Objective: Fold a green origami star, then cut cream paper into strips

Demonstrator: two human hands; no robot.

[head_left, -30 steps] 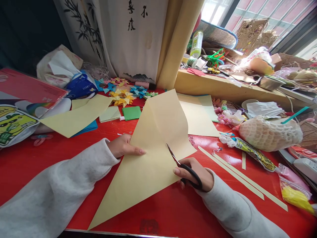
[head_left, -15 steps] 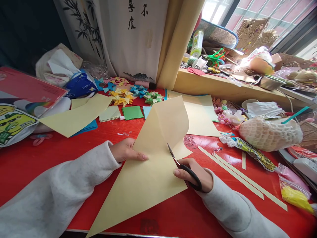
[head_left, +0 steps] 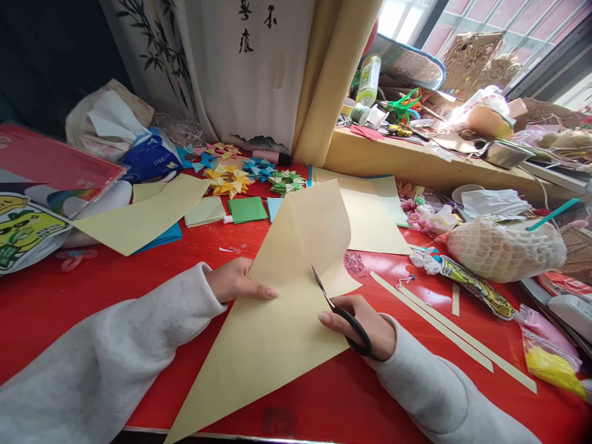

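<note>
A large sheet of pale yellow paper point(head_left: 263, 345) is held at an angle above the red table. My left hand point(head_left: 243, 282) is closed on its left edge, thumb on top and the other fingers hidden beneath. In my right hand point(head_left: 363, 324) is a pair of scissors point(head_left: 352, 324) with black handles. One blade lies over the sheet, pointing up and left, at the cut running in from the right side. The lower blade is hidden under the paper. Beyond the blade tip, the far part of the sheet curls upward along a crease.
Two thin paper strips point(head_left: 444, 324) lie on the red table point(head_left: 222, 246) at the right. Folded paper stars point(head_left: 229, 180), a green paper stack point(head_left: 248, 210) and more yellow sheets point(head_left: 370, 213) sit at the back. A netted fruit point(head_left: 506, 246) with a straw stands at the right.
The scissors and my right hand have moved slightly up and left, a little deeper into the sheet. My left hand has stayed in place.
</note>
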